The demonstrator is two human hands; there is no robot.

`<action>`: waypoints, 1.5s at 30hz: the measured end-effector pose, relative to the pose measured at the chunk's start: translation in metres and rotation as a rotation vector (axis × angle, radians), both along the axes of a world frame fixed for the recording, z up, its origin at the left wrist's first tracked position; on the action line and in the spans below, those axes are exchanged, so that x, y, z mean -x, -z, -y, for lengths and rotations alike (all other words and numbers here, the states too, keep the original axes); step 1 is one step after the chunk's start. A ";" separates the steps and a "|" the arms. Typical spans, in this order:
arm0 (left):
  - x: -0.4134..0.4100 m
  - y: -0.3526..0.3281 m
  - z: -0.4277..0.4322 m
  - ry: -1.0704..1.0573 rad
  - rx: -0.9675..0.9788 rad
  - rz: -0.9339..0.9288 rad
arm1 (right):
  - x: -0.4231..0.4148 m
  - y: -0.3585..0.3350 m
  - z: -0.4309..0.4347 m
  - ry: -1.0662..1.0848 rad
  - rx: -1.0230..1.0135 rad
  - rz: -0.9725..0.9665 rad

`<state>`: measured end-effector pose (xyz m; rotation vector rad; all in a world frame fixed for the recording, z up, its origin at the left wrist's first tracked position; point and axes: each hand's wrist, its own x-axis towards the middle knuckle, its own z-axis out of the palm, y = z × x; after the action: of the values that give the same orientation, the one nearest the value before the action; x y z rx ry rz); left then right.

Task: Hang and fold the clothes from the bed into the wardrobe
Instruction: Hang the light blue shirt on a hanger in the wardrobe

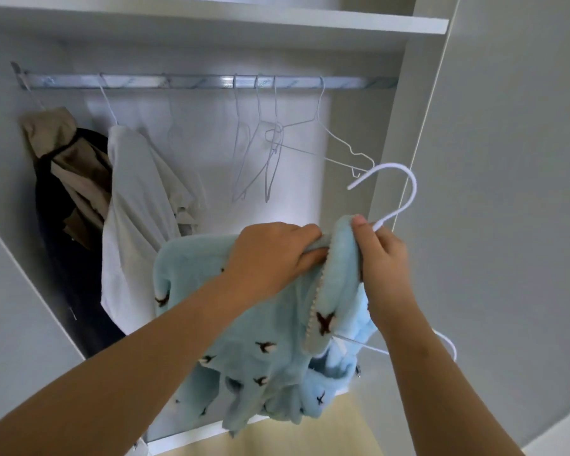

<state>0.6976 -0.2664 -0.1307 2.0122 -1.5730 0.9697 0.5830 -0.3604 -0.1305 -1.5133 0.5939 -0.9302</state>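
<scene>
Item under task: light-blue fleece jacket (pixel 260 343), dark bird-like motifs, zip edge w/ pale teeth running down from the collar. Location: held up in the air in front of the open wardrobe (pixel 405 133), below rail level, not on the rail. Body of the garment hangs bunched and crumpled beneath both hands.

White hanger (pixel 396 192) is partly inside the jacket: hook sticks up clear above the collar, one wire arm shows under the fabric and its end pokes out past the R forearm.

L hand (pixel 270 258): fingers curled over, gripping a fold of fleece at the collar. R hand (pixel 380 258): thumb pressed on the collar right beside the base of the hook, pinching the fabric there; remaining fingers hidden behind the fleece, so contact w/ the hanger wire itself cannot be confirmed. Hands are near each other, either side of the zip.

Surroundings: metal rail (pixel 191 82) runs across the wardrobe under a white shelf (pixel 277 19). Several bare white wire hangers (pixel 260 153) on the rail's ctr and R portion, one swung out at an angle. Toward the L end hang a white garment (pixel 139 199), a beige garment (pixel 69 159) and a dark garment (pixel 66 258), close together, overlapping. Pale floor (pixel 326 429) visible below.
</scene>
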 end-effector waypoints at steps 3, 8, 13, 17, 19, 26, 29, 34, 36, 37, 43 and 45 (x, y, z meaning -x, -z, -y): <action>-0.013 0.001 -0.010 -0.091 0.070 -0.217 | 0.003 0.020 0.004 0.169 0.230 -0.034; -0.025 -0.021 -0.036 -0.230 0.255 -0.459 | 0.007 0.081 0.001 0.643 -0.118 -0.012; -0.023 -0.038 -0.054 -0.124 0.365 -0.513 | -0.015 0.117 -0.014 0.022 -0.533 -0.461; -0.018 -0.043 -0.070 -0.078 0.340 -0.479 | -0.018 0.114 -0.025 -0.375 -0.663 -0.612; -0.024 -0.043 -0.082 -0.109 0.301 -0.483 | -0.019 0.119 -0.024 -0.436 -0.650 -0.632; -0.041 -0.022 -0.138 -0.280 0.211 -0.577 | -0.019 0.114 0.000 -0.423 -1.038 -0.188; -0.038 -0.011 -0.155 -0.311 0.143 -0.640 | -0.019 0.110 0.004 -0.447 -1.049 -0.185; -0.036 -0.006 -0.177 -0.387 0.037 -0.794 | -0.009 0.096 0.004 -0.556 -1.006 -0.134; -0.036 -0.006 -0.186 -0.408 -0.035 -0.838 | -0.006 0.095 0.004 -0.593 -1.036 -0.144; -0.037 -0.006 -0.190 -0.415 -0.055 -0.871 | -0.004 0.093 0.002 -0.606 -1.051 -0.153; -0.042 -0.015 -0.197 -0.336 -0.161 -1.025 | 0.000 0.083 0.000 -0.719 -1.028 -0.235; -0.040 -0.016 -0.197 -0.311 -0.161 -1.056 | -0.002 0.083 0.000 -0.757 -1.027 -0.232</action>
<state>0.7377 -0.0692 -0.1143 2.2943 -0.7695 -0.2059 0.5846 -0.3603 -0.2134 -0.7632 0.4754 0.1717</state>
